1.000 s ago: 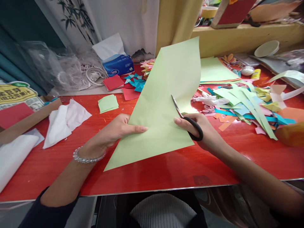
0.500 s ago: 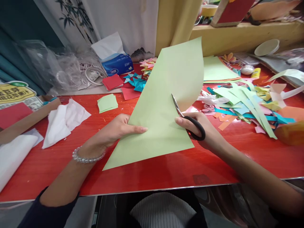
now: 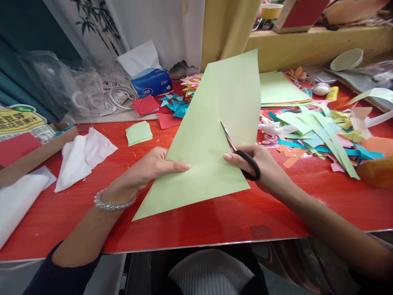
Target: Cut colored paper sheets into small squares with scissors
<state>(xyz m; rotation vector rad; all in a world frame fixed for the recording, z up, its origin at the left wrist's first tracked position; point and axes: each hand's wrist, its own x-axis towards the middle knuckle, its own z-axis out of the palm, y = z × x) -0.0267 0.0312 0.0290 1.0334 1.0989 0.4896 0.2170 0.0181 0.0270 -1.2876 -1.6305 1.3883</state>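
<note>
A large light green sheet of paper [image 3: 202,139] is held above the red table, tilted, its far edge raised. My left hand [image 3: 156,166] grips its left edge, thumb on top and the other fingers hidden beneath. At the sheet's right side my right hand [image 3: 258,166] is closed on black-handled scissors [image 3: 250,166]. Their metal blades lie over the paper and point up and to the left. Whether the blades are parted is hard to make out.
Small green squares [image 3: 139,133] and red squares [image 3: 145,105] lie left of the sheet, near a blue tissue pack [image 3: 152,83]. Colourful paper strips [image 3: 319,135] are heaped at the right. A crumpled white tissue [image 3: 82,157] lies at the left.
My right hand and the scissors have shifted slightly left. The right part of the green sheet has flattened and its curl has lessened. My left hand has barely moved.
</note>
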